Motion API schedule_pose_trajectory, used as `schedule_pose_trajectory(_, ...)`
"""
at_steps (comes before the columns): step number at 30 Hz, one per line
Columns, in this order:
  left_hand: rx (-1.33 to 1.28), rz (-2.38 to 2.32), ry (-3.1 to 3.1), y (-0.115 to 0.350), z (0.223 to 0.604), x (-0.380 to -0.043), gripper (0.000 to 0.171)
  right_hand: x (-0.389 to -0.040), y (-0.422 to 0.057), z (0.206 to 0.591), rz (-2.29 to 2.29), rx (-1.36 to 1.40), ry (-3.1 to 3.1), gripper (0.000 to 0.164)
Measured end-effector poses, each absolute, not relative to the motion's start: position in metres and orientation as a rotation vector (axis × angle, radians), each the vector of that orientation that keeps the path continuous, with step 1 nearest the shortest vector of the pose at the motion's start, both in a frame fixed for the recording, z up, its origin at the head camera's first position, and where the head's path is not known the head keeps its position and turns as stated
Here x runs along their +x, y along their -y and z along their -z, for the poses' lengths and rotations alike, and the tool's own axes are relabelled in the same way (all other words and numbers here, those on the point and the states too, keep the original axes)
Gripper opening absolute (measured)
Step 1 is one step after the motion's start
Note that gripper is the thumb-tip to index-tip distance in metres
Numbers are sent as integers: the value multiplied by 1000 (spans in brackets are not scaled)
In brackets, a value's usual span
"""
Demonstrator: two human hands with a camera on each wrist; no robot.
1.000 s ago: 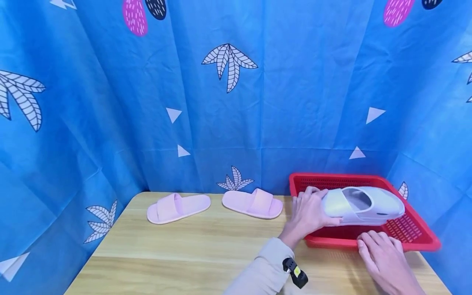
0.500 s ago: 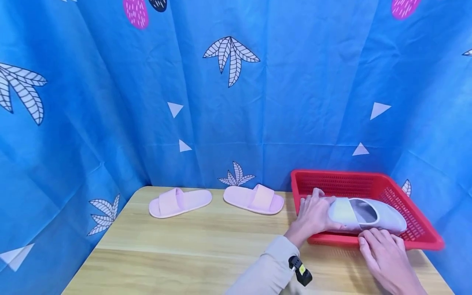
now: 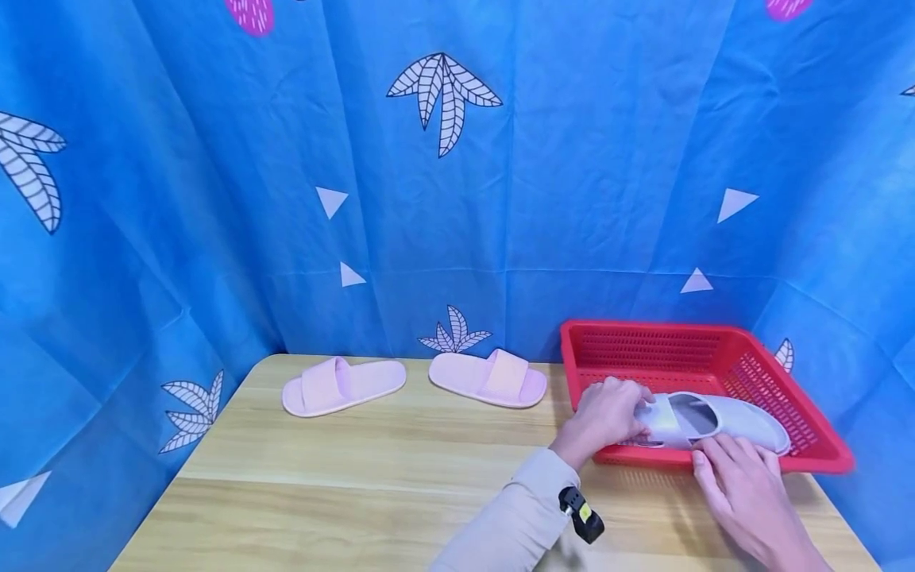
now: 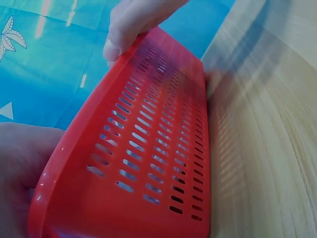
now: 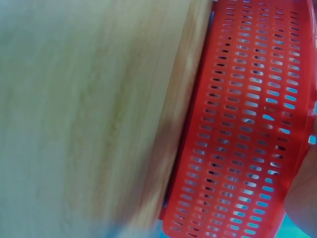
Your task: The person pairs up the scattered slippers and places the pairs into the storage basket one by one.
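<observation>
A pale grey slip-on shoe (image 3: 743,421) lies lengthwise inside the red plastic basket (image 3: 643,342), near its front wall. My left hand (image 3: 604,417) reaches over the basket's left side and grips the shoe's left end, thumb on the near side and fingers over the far side. The right hand (image 3: 747,492) holds the basket's front rim, its fingers hooked over the edge close to the shoe. In the left wrist view, part of the left hand (image 4: 22,168) shows beside the slotted wall, and the other hand's fingers (image 4: 121,42) sit on the rim farther along.
Two pink slippers stand to the left on the wooden table (image 3: 343,477): one slipper (image 3: 372,380) farther left, the other slipper (image 3: 465,373) nearer the basket. A blue patterned curtain (image 3: 429,214) hangs behind and along both sides. The basket sits near the table's right edge.
The left hand has lowered the shoe from above the rim down into the basket. My right hand has stayed on the front rim. The head view has tilted slightly down.
</observation>
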State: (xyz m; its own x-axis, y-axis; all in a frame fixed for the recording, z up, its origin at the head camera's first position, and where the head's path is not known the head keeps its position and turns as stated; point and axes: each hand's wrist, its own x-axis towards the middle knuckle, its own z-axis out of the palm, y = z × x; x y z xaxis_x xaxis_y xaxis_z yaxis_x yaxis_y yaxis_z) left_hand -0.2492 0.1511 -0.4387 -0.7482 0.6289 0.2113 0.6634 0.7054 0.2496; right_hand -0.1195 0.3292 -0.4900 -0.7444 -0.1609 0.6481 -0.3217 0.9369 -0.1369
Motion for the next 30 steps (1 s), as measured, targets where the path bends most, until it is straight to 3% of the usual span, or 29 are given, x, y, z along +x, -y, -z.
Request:
schedule_pose_trajectory(10,-1148,570,2735,-124,430,-248,36,-124,-325,498,-359,332,2414,11)
schedule_pose_trajectory(22,-1145,590,2574,-89,423,-231,41,-124,-333,491,-395,289,2489,17)
schedule_pose_trajectory(26,-1124,624,2508,-73,422,-223,39,-124,-332,485,-468,285,2451,15)
schedule_pose_trajectory(30,-1114,679,2427,-60,420,-214,34,-128,-329,478,-509,308,2400,23)
